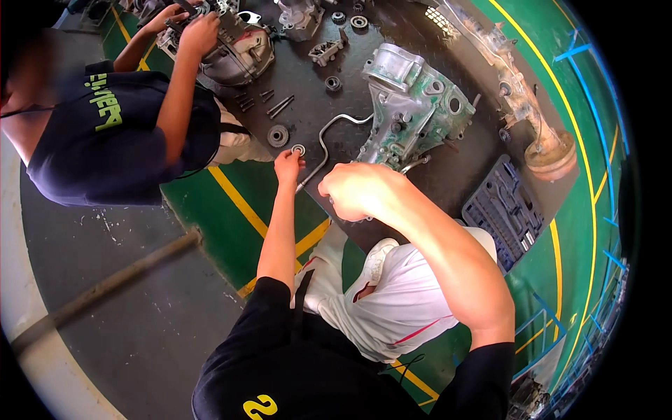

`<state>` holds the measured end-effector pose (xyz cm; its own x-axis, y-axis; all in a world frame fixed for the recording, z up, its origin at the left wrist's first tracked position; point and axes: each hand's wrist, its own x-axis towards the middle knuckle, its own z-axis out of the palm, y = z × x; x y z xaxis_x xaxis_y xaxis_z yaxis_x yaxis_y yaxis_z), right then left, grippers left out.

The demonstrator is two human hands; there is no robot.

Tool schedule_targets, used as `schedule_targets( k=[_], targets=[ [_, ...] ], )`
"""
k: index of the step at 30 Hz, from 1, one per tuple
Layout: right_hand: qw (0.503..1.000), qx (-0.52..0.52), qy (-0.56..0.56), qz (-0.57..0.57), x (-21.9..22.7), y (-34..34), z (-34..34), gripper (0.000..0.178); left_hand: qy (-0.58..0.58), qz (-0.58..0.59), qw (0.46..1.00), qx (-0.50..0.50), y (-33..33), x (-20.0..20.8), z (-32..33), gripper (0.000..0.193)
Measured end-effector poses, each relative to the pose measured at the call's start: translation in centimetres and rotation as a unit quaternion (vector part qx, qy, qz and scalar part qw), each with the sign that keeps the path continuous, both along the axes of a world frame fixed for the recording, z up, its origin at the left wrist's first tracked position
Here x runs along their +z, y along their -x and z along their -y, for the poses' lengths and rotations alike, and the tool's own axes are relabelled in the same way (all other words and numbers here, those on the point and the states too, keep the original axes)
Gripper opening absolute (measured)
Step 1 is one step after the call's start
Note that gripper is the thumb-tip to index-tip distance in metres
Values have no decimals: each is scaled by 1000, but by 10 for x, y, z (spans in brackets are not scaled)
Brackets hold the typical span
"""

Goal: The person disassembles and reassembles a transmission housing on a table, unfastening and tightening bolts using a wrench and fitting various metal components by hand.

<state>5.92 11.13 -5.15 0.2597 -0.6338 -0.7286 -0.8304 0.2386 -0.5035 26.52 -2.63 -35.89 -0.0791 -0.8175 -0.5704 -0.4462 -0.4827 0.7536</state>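
Note:
My left hand (pixel 287 166) pinches a small round bearing (pixel 299 150) between its fingertips, at the near left edge of the dark work surface. To its right, my right hand (pixel 360 190) is curled closed near the end of a long bent metal rod (pixel 323 143). What its fingers hold, if anything, is hidden. Just beyond my right hand lies a large gearbox housing (pixel 413 105) with green-stained metal. A toothed gear (pixel 278 135) rests close to the bearing, apart from my left hand.
A co-worker (pixel 126 126) at the left handles another gearbox (pixel 241 52). Several bolts (pixel 280 106), a small ring gear (pixel 333 83) and a metal bracket (pixel 326 52) lie around. At right are a blue tool case (pixel 505 210) and a rusty axle (pixel 521 105).

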Motion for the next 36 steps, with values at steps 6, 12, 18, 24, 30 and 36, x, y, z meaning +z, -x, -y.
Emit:
schedule_targets(
  k=[6,12,18,24,30,36],
  targets=[
    [1000,4,6,-4,-20,-3,0,44,45,158,984,-72,24,20,-38,51],
    [994,53,88,37,-37,-8,3,40,233,140,928,-255,-25,29,-104,28],
    [997,-8,63,47,-24,7,-13,39,161,-37,977,-132,23,98,-210,28],
    [994,-23,84,65,-20,7,-7,40,174,37,963,-202,21,81,-180,31],
    [993,-26,109,45,-38,11,-10,50,263,-57,942,-198,76,93,-177,19],
    [993,-33,97,60,-39,11,-4,49,348,95,896,-259,87,69,-194,27]
  ],
)
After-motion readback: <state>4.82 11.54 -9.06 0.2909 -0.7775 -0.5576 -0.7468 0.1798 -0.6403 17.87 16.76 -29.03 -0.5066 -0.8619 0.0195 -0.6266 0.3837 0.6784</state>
